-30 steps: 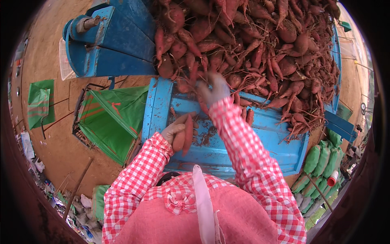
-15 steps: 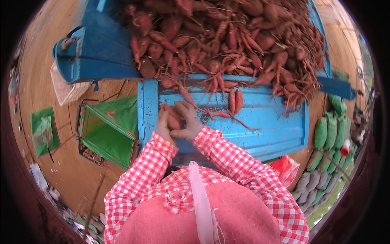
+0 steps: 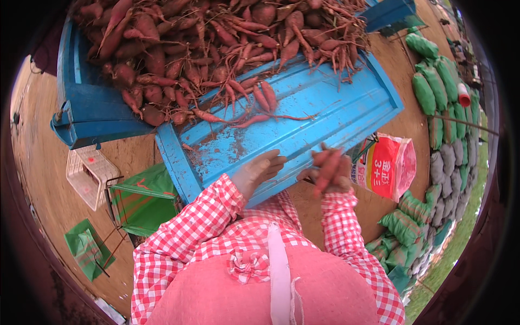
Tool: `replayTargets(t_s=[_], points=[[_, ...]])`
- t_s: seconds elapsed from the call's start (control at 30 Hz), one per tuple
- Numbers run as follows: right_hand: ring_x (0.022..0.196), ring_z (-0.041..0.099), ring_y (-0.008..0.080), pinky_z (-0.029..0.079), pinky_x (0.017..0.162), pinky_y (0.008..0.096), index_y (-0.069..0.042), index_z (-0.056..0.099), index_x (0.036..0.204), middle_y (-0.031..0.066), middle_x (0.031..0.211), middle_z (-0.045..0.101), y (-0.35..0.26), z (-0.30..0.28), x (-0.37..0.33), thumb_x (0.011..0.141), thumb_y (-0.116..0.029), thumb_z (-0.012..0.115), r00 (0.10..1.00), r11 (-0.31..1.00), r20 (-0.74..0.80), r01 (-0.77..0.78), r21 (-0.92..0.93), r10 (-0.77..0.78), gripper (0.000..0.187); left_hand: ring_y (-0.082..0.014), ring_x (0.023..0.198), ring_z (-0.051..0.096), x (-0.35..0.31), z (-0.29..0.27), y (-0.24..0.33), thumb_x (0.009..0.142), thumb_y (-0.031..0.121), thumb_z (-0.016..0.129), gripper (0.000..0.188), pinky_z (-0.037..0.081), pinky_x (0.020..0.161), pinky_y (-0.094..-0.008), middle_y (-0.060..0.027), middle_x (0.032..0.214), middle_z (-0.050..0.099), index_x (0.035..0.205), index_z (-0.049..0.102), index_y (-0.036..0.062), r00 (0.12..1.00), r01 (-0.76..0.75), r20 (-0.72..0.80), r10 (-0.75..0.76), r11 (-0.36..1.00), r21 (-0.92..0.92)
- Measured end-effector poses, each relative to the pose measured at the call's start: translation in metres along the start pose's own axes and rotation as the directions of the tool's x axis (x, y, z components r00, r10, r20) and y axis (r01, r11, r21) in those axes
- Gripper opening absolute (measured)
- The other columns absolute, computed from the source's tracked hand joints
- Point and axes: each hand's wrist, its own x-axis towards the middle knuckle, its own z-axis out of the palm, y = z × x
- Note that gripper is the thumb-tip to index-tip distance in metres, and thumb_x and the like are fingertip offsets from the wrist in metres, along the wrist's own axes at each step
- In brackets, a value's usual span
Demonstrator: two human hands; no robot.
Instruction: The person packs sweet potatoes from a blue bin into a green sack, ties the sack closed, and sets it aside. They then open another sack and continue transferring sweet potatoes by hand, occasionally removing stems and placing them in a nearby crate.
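Observation:
My right hand (image 3: 341, 183) is wrapped round a reddish sweet potato (image 3: 328, 170), out past the near edge of the blue tailgate (image 3: 325, 108). Motion blurs it a little, and I cannot tell whether a second root is in the same grip. Over the tailgate's near edge, my left hand (image 3: 252, 176) has its fingers stretched out and nothing in them. A few thin sweet potatoes (image 3: 265, 96) lie on the tailgate beyond both hands, below a large heap of sweet potatoes (image 3: 216, 49) in the blue truck bed (image 3: 103, 130).
A red and white bag (image 3: 391, 168) stands open beside my right hand. On the left are a green bag on a frame (image 3: 143, 197), a pale plastic crate (image 3: 86, 179) and another green bag (image 3: 89, 249). Filled green sacks (image 3: 433, 86) and grey sacks (image 3: 444, 162) line the right.
My view has swung to the right. The hands, together around the sweet potato before, are now apart; my right hand has carried it rightward toward the red and white bag.

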Motion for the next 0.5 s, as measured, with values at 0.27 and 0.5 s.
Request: replayTargets(t_s=[0.27, 0.5], points=[[0.094, 0.062, 0.0232, 0.056, 0.075, 0.0345, -0.002, 0.050, 0.131, 0.0155, 0.117, 0.059, -0.039, -0.098, -0.037, 0.079, -0.005, 0.073, 0.511, 0.788, -0.767, -0.248, -0.563, -0.388, 0.057, -0.0352, 0.139, 0.032, -0.008, -0.045, -0.011, 0.093, 0.046, 0.054, 0.077, 0.026, 0.115, -0.0469, -0.0202, 0.151, 0.033, 0.149, 0.024, 0.0029, 0.937, 0.006, -0.341, -0.079, 0.978, -0.210], [0.099, 0.061, 0.0302, 0.052, 0.078, 0.0395, -0.001, 0.053, 0.126, 0.0183, 0.115, 0.061, 0.030, -0.002, 0.118, 0.083, -0.010, 0.064, 0.946, -0.141, 0.192, 0.159, -0.977, -0.260, 0.045, -0.0253, 0.121, 0.052, -0.021, -0.077, -0.007, 0.095, 0.040, 0.054, 0.062, 0.040, 0.102, -0.0402, -0.0146, 0.138, 0.051, 0.143, 0.038, 0.0042, 0.844, -0.174, -0.536, 0.016, 0.954, -0.245]])
